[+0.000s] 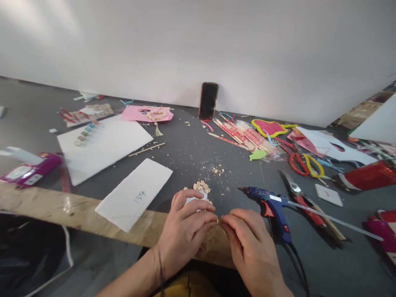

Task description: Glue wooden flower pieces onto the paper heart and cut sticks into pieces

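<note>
At the table's front edge, my left hand (188, 220) is closed, its thumb and index fingertips pinched together toward the right. My right hand (252, 243) is closed as well, and its fingertips meet the left ones at a tiny tan wooden piece (218, 221). Behind the left fingers a white piece (202, 194) shows in part, with a cluster of small wooden bits (201, 187) by its far edge; the fingers hide the rest. More crumbs of wood (218, 169) lie just beyond. To the right of my right hand rests a blue glue gun (275, 206) with a clear glue stick in it.
A white board marked 154 (136, 196) and a larger white sheet (102, 144) lie left. A phone (208, 101) leans on the wall. Rightward are red-and-tan sticks (238, 134), scissors (306, 165), pliers-like cutters (301, 198) and a red can (368, 175).
</note>
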Available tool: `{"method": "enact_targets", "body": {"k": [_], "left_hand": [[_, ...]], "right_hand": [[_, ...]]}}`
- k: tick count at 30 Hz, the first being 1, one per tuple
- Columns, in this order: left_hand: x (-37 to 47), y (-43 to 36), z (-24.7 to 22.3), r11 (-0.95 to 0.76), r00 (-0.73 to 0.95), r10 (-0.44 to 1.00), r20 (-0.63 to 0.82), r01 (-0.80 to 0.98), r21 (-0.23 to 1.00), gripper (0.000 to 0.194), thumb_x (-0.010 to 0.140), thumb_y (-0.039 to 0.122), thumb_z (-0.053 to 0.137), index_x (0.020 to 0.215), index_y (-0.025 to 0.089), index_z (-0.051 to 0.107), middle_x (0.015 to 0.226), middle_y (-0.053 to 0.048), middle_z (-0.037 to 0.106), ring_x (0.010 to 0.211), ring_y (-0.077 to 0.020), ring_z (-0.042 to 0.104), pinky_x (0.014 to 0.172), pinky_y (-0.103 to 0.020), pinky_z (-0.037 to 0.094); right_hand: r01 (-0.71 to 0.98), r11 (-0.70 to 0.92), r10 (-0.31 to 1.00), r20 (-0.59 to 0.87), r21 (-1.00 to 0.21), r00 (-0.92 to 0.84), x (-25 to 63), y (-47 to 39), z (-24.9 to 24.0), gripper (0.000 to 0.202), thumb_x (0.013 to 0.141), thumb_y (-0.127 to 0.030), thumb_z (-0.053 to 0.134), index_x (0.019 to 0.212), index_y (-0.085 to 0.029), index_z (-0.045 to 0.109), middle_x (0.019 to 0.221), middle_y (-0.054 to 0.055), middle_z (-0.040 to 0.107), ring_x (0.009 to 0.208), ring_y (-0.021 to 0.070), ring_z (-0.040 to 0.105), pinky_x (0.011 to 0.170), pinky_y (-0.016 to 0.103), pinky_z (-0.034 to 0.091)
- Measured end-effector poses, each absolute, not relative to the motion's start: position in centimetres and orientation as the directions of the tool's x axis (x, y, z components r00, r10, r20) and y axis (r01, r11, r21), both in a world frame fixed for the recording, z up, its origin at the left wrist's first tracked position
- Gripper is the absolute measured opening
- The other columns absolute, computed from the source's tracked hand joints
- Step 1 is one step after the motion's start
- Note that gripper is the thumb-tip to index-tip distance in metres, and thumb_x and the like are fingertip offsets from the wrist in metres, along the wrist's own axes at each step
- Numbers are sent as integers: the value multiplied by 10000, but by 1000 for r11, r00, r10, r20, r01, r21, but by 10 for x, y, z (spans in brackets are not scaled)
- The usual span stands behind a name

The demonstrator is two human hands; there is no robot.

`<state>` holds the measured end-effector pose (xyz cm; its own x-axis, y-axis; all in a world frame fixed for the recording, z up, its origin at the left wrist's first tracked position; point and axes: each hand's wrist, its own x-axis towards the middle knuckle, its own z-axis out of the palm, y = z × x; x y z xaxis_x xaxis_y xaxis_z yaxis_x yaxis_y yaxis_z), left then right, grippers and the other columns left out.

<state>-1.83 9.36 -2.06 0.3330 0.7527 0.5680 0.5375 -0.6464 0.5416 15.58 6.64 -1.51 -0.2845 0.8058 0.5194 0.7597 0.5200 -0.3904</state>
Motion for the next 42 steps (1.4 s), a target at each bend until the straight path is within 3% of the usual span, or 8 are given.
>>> {"method": "enact_targets", "body": {"k": [8, 15, 20, 28, 42], "left_hand": [[-19, 91, -20, -643, 336, 756, 562, 543, 540, 146, 834, 126, 561, 822, 228, 665, 881, -30, 677, 981, -231, 521, 820, -413, 453], [-19, 90, -18, -638, 315, 766, 561, 480, 602, 131, 815, 106, 585, 817, 217, 654, 870, -21, 667, 980, -211, 498, 833, -373, 453], [-18, 88, -16, -636, 313, 768, 558, 473, 610, 116, 817, 125, 587, 810, 221, 651, 864, -22, 665, 967, -214, 504, 826, -382, 455], [-17, 87, -16, -668, 331, 735, 592, 504, 547, 154, 827, 108, 564, 820, 231, 656, 867, -22, 683, 982, -224, 487, 826, -396, 447], [-17, 86, -12, -667, 318, 736, 598, 493, 558, 172, 827, 92, 557, 825, 230, 660, 866, -12, 683, 983, -224, 483, 825, -396, 434]], "right_hand": [[744, 511, 805, 542, -431, -239, 155, 64, -14, 139, 825, -149, 544, 917, -218, 622, 838, 42, 635, 761, 156, 610, 697, 290, 500], [644, 406, 902, 399, -648, -167, 156, 62, -13, 159, 834, -189, 534, 972, -230, 602, 944, 50, 614, 862, 146, 620, 730, 221, 520], [571, 351, 934, 320, -742, -158, 155, 62, -13, 103, 839, -184, 532, 882, -237, 610, 871, 35, 611, 800, 133, 615, 691, 209, 514], [550, 372, 923, 359, -748, -136, 153, 61, -11, 108, 825, -152, 548, 848, -234, 615, 829, 15, 608, 763, 115, 610, 673, 186, 495], [540, 381, 921, 358, -751, -152, 157, 60, -14, 118, 822, -136, 549, 859, -235, 602, 843, 6, 581, 794, 101, 592, 696, 172, 478]]}}
